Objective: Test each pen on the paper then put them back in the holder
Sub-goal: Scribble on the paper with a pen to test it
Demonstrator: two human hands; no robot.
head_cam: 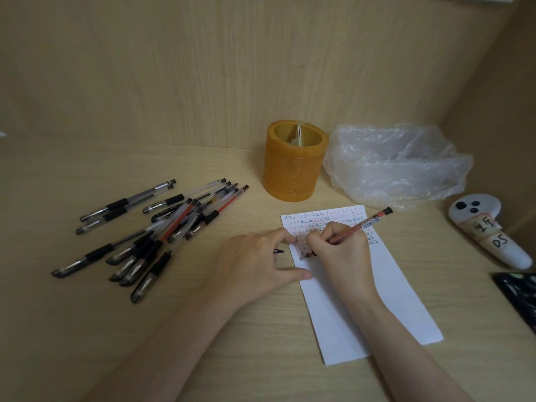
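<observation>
My right hand [339, 250] grips a red pen [362, 226] in a writing hold, its tip down on the white paper [362, 300] among rows of small red and black marks. My left hand [255, 265] rests at the paper's left edge, with thumb and forefinger touching the sheet. A small dark pen cap [279, 250] pokes out from under its curled fingers. The amber pen holder [293, 169] stands upright behind the paper; I see no pens in it. A pile of several black and red pens [162, 227] lies on the desk to the left.
A crumpled clear plastic bag [397, 166] sits right of the holder. A white controller with labels [487, 227] lies at the far right, with a dark object [519, 297] below it. Wooden walls close off the back and right side of the desk.
</observation>
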